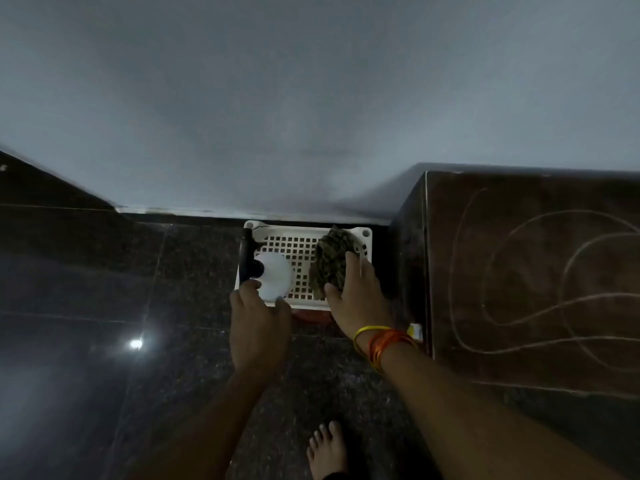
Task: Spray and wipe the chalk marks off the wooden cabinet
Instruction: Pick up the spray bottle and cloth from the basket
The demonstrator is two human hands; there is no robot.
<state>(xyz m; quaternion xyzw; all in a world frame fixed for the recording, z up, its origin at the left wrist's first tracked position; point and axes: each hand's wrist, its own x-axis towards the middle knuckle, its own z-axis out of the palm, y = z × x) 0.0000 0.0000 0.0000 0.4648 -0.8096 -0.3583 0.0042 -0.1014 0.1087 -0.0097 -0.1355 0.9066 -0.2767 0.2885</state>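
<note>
Bare foot (327, 448): nearest the camera, on the dark floor (173, 375) below and between the two forearms.
Spray bottle (273, 277): white body with a black trigger head, lying or leaning in the left end of the basket, just ahead of the left grip; its long axis seems to run left-right, head pointing left, though the steep view makes this uncertain.
Left hand (258, 327): the left grip is unclenched, fingers spread, thumb and fingertips at the bottle's near side; whether they touch it I cannot tell, and nothing is grasped yet.
Cloth (330, 263): dark patterned rag bunched in the right end of the basket, ahead of and slightly left of the right grip.
Right hand (356, 299): fingers laid straight over the cloth with the thumb at its near edge; it touches the rag but does not visibly clench it.
Basket (298, 230): white perforated tray on the floor against the wall, holding both tools.
Cabinet (533, 368): dark wood, to the right of the right grip, just beside the basket.
Chalk marks (526, 271): looping pale lines across its top, untouched.
Key relation: each tool lies just ahead of its own hand, so both pickups look short; the marks then lie to the right, nearer the cloth hand.
</note>
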